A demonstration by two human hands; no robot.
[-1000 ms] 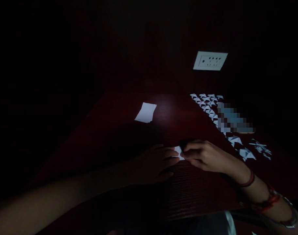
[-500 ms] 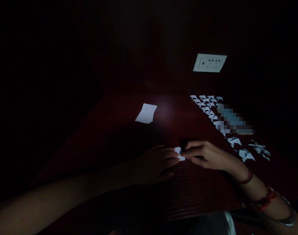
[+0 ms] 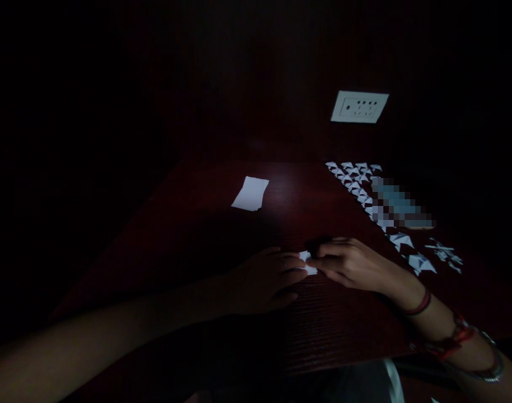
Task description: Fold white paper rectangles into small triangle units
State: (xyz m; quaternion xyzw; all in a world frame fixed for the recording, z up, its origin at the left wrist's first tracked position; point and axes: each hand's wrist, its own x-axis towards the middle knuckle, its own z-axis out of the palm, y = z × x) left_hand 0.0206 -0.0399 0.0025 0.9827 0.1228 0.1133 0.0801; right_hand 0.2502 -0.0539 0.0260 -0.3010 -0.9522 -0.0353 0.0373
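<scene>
On the dark red table a small piece of folded white paper (image 3: 310, 268) lies partly hidden under my fingers. My left hand (image 3: 266, 282) rests flat from the left, its fingers stretched out and their tips holding the paper down. From the right, my right hand (image 3: 348, 263) has its fingers bent together at the paper's other side, the index fingertip on a fold. Its thumb tip is hard to make out in the shadow. A stack of white paper sheets (image 3: 251, 193) lies farther back. Several folded paper pieces (image 3: 401, 240) stand in rows to the right.
A blurred-out phone-like object (image 3: 401, 204) lies beside the rows at the right. Thin white paper scraps (image 3: 445, 253) are near it. A wall socket (image 3: 360, 107) is above the table's back edge. The table's front edge (image 3: 344, 365) runs below my hands. Surroundings are very dark.
My right index finger has shifted slightly left across the folded paper. My left hand stays in place. The view has moved very slightly.
</scene>
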